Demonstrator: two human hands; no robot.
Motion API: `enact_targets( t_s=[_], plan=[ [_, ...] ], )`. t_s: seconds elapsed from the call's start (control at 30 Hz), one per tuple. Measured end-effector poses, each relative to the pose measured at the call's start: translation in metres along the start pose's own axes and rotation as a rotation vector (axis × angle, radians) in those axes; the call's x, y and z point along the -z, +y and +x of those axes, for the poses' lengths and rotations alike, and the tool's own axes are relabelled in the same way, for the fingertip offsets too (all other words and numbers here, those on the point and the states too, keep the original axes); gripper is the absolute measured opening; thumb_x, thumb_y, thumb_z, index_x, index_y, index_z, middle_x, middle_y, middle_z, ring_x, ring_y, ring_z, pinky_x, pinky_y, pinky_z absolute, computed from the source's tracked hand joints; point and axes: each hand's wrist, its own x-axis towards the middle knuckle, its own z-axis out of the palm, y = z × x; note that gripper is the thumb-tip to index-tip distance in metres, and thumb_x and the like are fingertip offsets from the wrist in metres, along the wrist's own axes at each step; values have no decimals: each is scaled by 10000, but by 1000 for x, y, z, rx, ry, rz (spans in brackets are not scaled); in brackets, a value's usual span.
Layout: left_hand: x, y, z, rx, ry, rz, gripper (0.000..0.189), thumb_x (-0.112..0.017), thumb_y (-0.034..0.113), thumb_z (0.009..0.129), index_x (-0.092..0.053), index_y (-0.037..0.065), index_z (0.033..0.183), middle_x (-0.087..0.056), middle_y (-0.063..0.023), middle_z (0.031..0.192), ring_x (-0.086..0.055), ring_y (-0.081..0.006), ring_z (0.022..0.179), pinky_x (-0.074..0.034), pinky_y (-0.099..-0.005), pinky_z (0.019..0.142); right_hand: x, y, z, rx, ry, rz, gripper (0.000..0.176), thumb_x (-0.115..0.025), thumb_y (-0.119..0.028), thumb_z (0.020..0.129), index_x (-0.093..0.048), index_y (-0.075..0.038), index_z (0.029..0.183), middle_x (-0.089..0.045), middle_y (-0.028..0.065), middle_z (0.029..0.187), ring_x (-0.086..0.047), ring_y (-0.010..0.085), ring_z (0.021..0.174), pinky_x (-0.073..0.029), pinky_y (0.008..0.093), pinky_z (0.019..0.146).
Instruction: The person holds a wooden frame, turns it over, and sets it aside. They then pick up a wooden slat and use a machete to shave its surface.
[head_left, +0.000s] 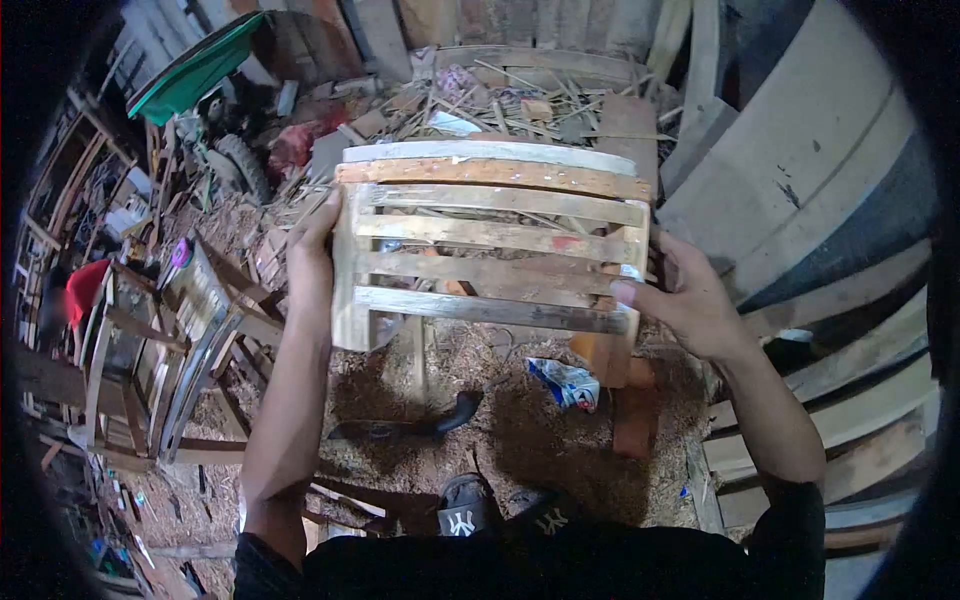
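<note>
Held up in front of me is a slatted wooden frame [490, 235], with several pale, rough slats running across between two side pieces. My left hand [316, 235] is closed around its left side, with the fingers mostly hidden behind the wood. On the opposite side, my right hand [690, 300] grips the frame, its thumb lying over the ends of the lower slats. Sawdust-covered floor shows through the gaps. Below the frame lie a dark tool with a curved handle [455, 413] and a crumpled blue and white wrapper [566, 384].
To the left stand wooden chair-like frames [165, 350], with a person in a red top [88, 290] behind them. Slatted wooden pieces [820, 440] lean at right. Scrap wood [540, 110] is heaped ahead, near a wheel [240, 168] and green sheet [195, 72]. My sandals [470, 503] show below.
</note>
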Motion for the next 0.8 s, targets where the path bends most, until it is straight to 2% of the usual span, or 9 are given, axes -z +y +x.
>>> enact_targets(
  t_s=[0.13,0.23,0.27,0.37,0.47,0.57,0.67,0.7,0.8],
  plan=[
    [1,-1,4,-23,86,83,368,-604,286,958,-690,-51,1078,-706,-127,1015,-671,-176,869,-514,-296,798,-1,-1,1,11,22,-24,565,-717,-115,915,-453,65,1381,-607,123,1271,-555,168,1193,-426,335,1067],
    [3,0,2,-4,-28,83,356,-616,296,955,-704,-46,1003,-701,-94,920,-641,-137,794,-487,-266,750,5,-1,1,-50,38,-18,565,-722,-139,912,-460,68,1367,-604,125,1269,-564,173,1181,-432,338,1060],
    [4,-1,3,1,-63,53,358,-631,292,951,-695,-51,1029,-699,-102,949,-644,-144,809,-487,-270,743,7,0,1,-110,30,4,572,-727,-145,908,-459,70,1366,-603,127,1269,-562,177,1186,-428,342,1064],
    [5,-2,3,29,-42,35,372,-651,274,943,-664,-64,1097,-693,-110,999,-647,-152,851,-497,-283,774,11,19,4,-46,43,72,583,-727,-150,903,-454,70,1369,-595,138,1286,-555,180,1198,-421,350,1073],
    [7,9,-5,106,-194,68,430,-672,244,929,-613,-83,1202,-679,-130,1090,-651,-166,934,-502,-298,852,17,25,3,-71,44,103,582,-717,-154,910,-449,72,1374,-590,139,1296,-555,181,1199,-422,351,1070],
    [17,5,0,99,-466,141,550,-685,206,911,-525,-100,1338,-633,-149,1246,-621,-185,1101,-459,-304,995,19,26,3,-93,48,94,577,-709,-163,916,-450,71,1375,-591,137,1298,-556,181,1196,-424,350,1065],
    [19,5,-4,17,-530,365,590,-710,168,892,-489,-102,1368,-615,-149,1280,-603,-184,1132,-438,-299,1025,21,28,4,-88,44,92,563,-709,-171,917,-467,63,1369,-601,131,1286,-560,180,1191,-426,350,1060],
    [22,3,-1,61,-526,410,663,-750,114,857,-441,-111,1398,-601,-159,1300,-592,-183,1154,-425,-302,1043,22,29,4,-77,32,82,554,-710,-175,916,-478,58,1363,-607,127,1277,-562,179,1187,-428,350,1057],
    [22,0,-1,82,-565,381,694,-779,82,836,-425,-117,1399,-613,-161,1279,-603,-179,1138,-447,-307,1022,23,31,7,-42,12,56,533,-709,-169,918,-494,51,1353,-614,119,1270,-566,172,1180,-430,351,1054]
  ],
)
